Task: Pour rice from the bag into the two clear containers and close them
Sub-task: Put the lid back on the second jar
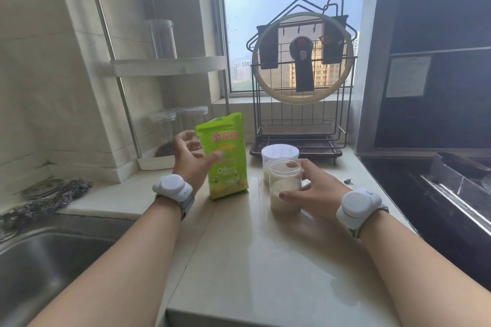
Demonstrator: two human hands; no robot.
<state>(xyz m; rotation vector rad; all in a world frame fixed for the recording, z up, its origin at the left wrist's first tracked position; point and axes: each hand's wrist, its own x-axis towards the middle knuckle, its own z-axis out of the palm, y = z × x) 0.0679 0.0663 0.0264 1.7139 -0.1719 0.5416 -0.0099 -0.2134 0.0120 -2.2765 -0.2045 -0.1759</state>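
Note:
A green rice bag [225,167] stands upright on the pale counter. My left hand [188,162] is at its left side with fingers spread, the thumb crossing the bag's front without gripping it. Right of the bag stand two clear containers. The near container [284,194] has no lid and holds rice to about half its height. My right hand [318,191] wraps around it, thumb in front and fingers behind. The far container [279,154] stands just behind it, with a little rice at the bottom and a whitish top; I cannot tell whether that top is a lid.
A steel sink [39,260] lies at the lower left, with steel wool [47,199] on its ledge. A corner shelf [170,66] holds clear jars. A wire rack [303,125] with a glass pot lid stands by the window. The stove [438,194] borders the counter's right side.

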